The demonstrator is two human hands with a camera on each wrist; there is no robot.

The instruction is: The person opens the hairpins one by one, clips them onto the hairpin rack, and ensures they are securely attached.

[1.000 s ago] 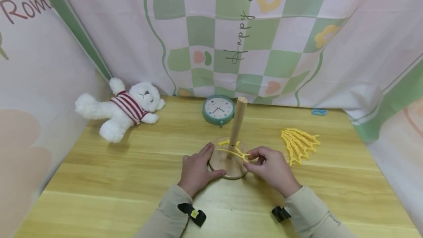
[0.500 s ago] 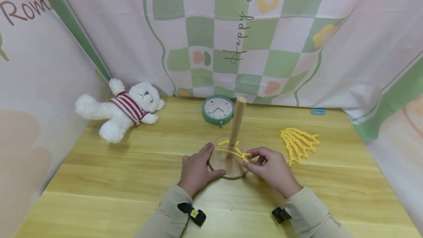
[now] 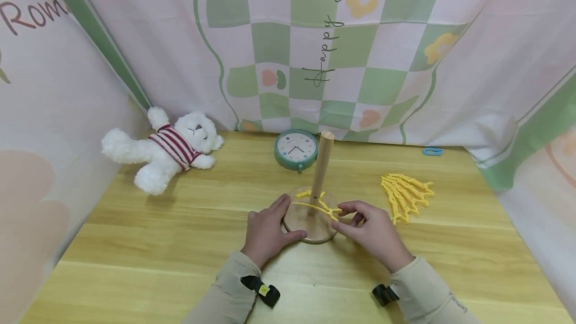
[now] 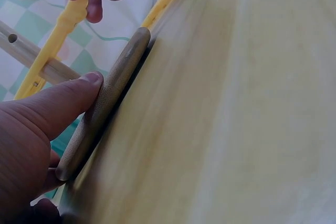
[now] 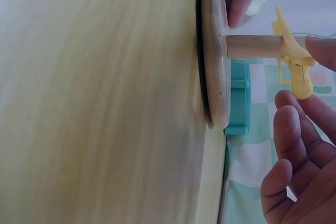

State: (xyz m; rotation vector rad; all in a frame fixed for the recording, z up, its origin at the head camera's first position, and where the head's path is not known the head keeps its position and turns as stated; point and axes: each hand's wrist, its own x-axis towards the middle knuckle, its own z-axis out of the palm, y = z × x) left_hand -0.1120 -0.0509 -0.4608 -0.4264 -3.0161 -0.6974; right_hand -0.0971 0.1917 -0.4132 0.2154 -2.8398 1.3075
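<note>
A wooden stand has a round base (image 3: 306, 226) and an upright pole (image 3: 323, 164); a hole in the pole shows in the left wrist view. My left hand (image 3: 269, 231) grips the base at its left side, thumb (image 4: 79, 90) on the rim. My right hand (image 3: 371, 226) pinches a yellow branch-shaped plastic piece (image 3: 317, 207) between thumb and forefinger. That piece crosses in front of the pole, above the base (image 5: 216, 51). Another yellow bit (image 3: 303, 194) shows behind it; how these parts join the pole is too small to tell.
Several more yellow branch pieces (image 3: 405, 196) lie in a fan to the right. Behind the stand lies a green round clock (image 3: 296, 149). A white plush bear (image 3: 173, 146) in a striped shirt lies at the left, and a small blue loop (image 3: 432, 151) at the back right.
Almost nothing differs. The view shifts very slightly; both hands keep their holds on the base and the yellow branch piece.
</note>
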